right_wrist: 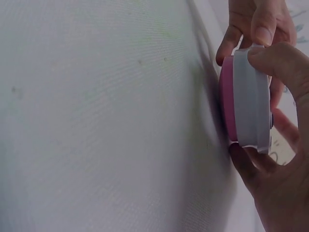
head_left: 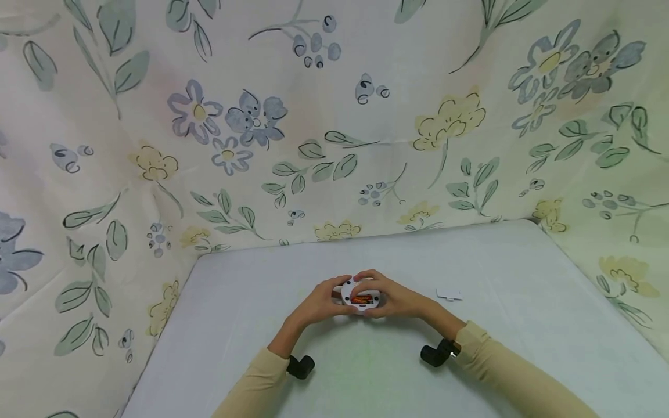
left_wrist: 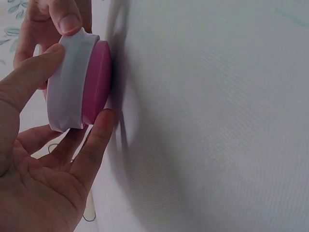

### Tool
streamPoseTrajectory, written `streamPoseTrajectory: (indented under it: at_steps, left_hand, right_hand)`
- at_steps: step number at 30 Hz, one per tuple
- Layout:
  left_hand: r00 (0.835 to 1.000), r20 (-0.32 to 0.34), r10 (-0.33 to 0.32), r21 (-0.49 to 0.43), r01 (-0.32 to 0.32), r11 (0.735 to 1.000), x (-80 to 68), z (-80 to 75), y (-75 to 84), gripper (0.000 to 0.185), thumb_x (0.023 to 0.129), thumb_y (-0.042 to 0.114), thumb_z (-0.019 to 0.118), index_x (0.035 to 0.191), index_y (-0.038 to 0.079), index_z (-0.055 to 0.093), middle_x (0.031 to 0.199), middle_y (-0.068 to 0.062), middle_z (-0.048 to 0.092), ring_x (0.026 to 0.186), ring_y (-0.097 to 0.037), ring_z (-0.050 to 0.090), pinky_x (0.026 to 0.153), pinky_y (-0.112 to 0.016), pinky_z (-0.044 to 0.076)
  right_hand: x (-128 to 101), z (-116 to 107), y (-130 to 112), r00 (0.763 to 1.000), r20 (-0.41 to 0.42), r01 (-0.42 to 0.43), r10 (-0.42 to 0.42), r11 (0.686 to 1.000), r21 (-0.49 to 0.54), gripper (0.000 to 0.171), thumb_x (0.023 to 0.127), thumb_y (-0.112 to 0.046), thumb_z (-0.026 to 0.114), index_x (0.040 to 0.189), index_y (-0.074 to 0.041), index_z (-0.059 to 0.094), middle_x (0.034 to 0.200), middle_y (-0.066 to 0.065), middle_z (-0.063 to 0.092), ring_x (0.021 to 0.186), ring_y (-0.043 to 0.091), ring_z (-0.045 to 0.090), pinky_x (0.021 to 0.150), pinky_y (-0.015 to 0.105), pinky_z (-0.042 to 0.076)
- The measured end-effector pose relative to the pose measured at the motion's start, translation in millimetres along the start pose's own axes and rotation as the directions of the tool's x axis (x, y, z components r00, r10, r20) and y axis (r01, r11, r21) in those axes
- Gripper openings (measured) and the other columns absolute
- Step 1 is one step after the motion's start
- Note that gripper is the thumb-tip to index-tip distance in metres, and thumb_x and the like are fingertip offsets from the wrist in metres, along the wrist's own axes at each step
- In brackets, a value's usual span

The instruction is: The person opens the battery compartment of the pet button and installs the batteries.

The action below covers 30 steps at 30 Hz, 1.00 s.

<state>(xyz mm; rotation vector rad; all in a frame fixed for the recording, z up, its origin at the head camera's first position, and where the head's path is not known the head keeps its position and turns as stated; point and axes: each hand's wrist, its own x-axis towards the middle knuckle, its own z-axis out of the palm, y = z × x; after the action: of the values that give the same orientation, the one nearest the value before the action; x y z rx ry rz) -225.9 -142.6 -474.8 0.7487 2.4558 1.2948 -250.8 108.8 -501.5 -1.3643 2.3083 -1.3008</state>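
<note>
A round battery device (head_left: pixel 346 291) with a white body and a pink face is held just above the table. In the head view its back faces up, with small dark feet around the rim and orange-red batteries (head_left: pixel 362 299) in an uncovered compartment. My left hand (head_left: pixel 324 302) grips the left side, thumb and fingers on the rim. On the other side my right hand (head_left: pixel 394 297) grips it too, with fingers over the back near the batteries. Both wrist views show the white casing (left_wrist: pixel 70 84) edge-on, the pink face (right_wrist: pixel 228 99) toward the table.
A small white flat piece (head_left: pixel 449 294), perhaps a cover, lies on the table right of my hands. The white-covered table (head_left: pixel 366 371) meets a floral cloth (head_left: pixel 313 116) at the back and sides. Black cameras (head_left: pixel 301 367) are strapped to both wrists.
</note>
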Motion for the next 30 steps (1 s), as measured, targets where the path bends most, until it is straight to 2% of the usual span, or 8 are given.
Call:
streamPoseTrajectory:
  at_steps: [7,16,21,27,30]
  left_hand:
    - [1.0,0.009,0.009,0.02,-0.009,1.0,0.3,-0.6,-0.1,0.077,0.092,0.022,0.08,0.153,-0.003,0.039,0.146,-0.017,0.05,0.116,-0.031,0.063,0.091,-0.039,0.053]
    - [0.999,0.023,0.027,0.012,-0.027,1.0,1.5,-1.9,-0.1,0.077,0.091,0.018,0.08,0.151,-0.007,0.04,0.143,-0.019,0.052,0.114,-0.03,0.064,0.092,-0.038,0.053]
    - [1.0,0.021,0.008,0.006,-0.008,1.0,0.8,-2.3,-0.3,0.078,0.09,0.019,0.081,0.151,-0.007,0.04,0.146,-0.019,0.05,0.116,-0.032,0.063,0.093,-0.041,0.052]
    - [1.0,0.012,-0.029,-0.001,0.029,1.0,1.6,-1.6,1.1,0.079,0.09,0.023,0.082,0.152,-0.004,0.041,0.147,-0.018,0.049,0.116,-0.032,0.063,0.093,-0.042,0.052]
    - [0.999,0.011,-0.039,-0.014,0.039,0.999,1.1,-1.0,2.2,0.079,0.089,0.021,0.082,0.152,-0.004,0.041,0.146,-0.018,0.05,0.115,-0.031,0.063,0.093,-0.043,0.052]
  right_hand:
    - [3.2,1.3,0.4,1.0,0.005,0.007,-0.007,1.0,-0.022,0.034,0.088,-0.018,0.081,0.119,-0.025,0.068,0.145,0.011,0.04,0.131,0.029,0.04,0.102,0.054,0.04]
    - [8.5,1.3,1.6,0.998,0.015,0.065,-0.064,0.993,-0.101,0.032,0.084,-0.015,0.079,0.113,-0.026,0.069,0.14,0.013,0.041,0.125,0.03,0.04,0.098,0.051,0.038]
    - [5.5,2.0,3.8,0.999,-0.01,0.044,-0.045,0.998,-0.039,0.03,0.085,-0.015,0.082,0.112,-0.023,0.07,0.142,0.011,0.042,0.126,0.029,0.044,0.099,0.047,0.043]
    - [-0.9,-0.7,4.1,0.998,-0.047,-0.029,0.031,0.999,0.034,0.032,0.086,-0.022,0.085,0.114,-0.022,0.07,0.142,0.009,0.045,0.122,0.029,0.048,0.087,0.038,0.052]
    - [-3.7,-3.1,4.9,0.996,-0.069,-0.057,0.061,0.997,0.055,0.037,0.085,-0.023,0.086,0.117,-0.021,0.067,0.141,0.01,0.047,0.122,0.028,0.048,0.085,0.038,0.053]
